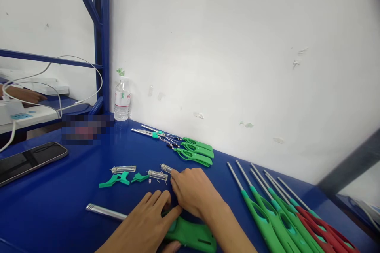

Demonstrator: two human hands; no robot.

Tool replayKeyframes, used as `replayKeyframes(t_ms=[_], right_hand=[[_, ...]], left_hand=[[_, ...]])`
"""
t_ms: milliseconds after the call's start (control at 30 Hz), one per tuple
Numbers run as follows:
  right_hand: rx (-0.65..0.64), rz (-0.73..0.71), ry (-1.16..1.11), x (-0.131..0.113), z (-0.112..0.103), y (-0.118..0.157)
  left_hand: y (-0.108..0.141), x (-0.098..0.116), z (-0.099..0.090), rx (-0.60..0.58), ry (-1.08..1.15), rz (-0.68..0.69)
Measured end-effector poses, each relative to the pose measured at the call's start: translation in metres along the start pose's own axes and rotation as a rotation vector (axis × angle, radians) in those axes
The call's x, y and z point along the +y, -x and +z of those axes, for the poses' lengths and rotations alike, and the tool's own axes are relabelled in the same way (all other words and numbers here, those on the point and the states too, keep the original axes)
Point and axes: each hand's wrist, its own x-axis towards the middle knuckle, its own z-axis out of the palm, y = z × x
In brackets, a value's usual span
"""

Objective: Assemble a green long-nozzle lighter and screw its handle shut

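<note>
- Across the near part of the blue bench (68, 182), the left hand (145, 219) curls around the green long-nosed lighter (196, 234), its fingers bent and closed on the body.
- The right hand (191, 189) bends palm-down just beyond, fingertips at the end of a clear fuel tank (166, 167); whether they pinch it cannot be told.
- The held lighter lies sideways, its metal tube pointing left and its slotted handle end right; the left hand hides its middle.
- Two more clear tanks (124, 169) (158, 175) lie beside teal plastic pieces (114, 180) and tiny loose parts (150, 181).
- Farther back, green handle casings (194, 155) lie with wires and metal tubes (145, 132).
- Rightward, green and red lighters (267, 221) lie in a slanted row.
- Left are a smartphone (32, 160) and, by the wall, an upright plastic bottle (122, 101).
</note>
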Motion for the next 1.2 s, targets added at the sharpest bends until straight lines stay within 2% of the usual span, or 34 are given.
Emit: replayKeyframes(t_ms=[167,300,433,600,700,800,900,933,1033,1200], right_hand=[[-0.008,-0.023,-0.009,0.000,-0.001,-0.001],[-0.019,-0.018,-0.027,-0.002,0.000,-0.006],[-0.001,0.012,-0.091,0.004,0.000,-0.004],[0.097,0.144,-0.241,0.022,-0.016,0.029],[0.140,0.263,-0.346,0.028,-0.018,0.062],[0.113,0.348,-0.466,0.032,-0.004,0.096],[0.096,0.363,-0.571,0.037,0.023,0.123],[0.112,0.375,-0.670,0.039,0.032,0.129],[0.001,0.458,-0.910,0.045,0.052,0.140],[-0.076,0.483,-0.988,0.046,0.061,0.138]], left_hand=[[-0.004,-0.002,-0.004,-0.045,0.034,-0.022],[-0.003,-0.001,-0.005,-0.013,0.014,-0.013],[0.002,-0.002,0.002,0.019,-0.011,0.003],[0.009,-0.008,0.013,0.177,-0.064,0.068],[0.010,-0.009,0.012,0.197,-0.070,0.099],[0.008,-0.008,0.008,0.199,-0.084,0.101],[0.006,-0.007,0.005,0.193,-0.077,0.090],[0.005,-0.007,0.006,0.185,-0.069,0.083],[0.005,-0.010,0.008,0.192,-0.038,0.067],[0.009,-0.016,0.015,0.172,0.086,0.055]])
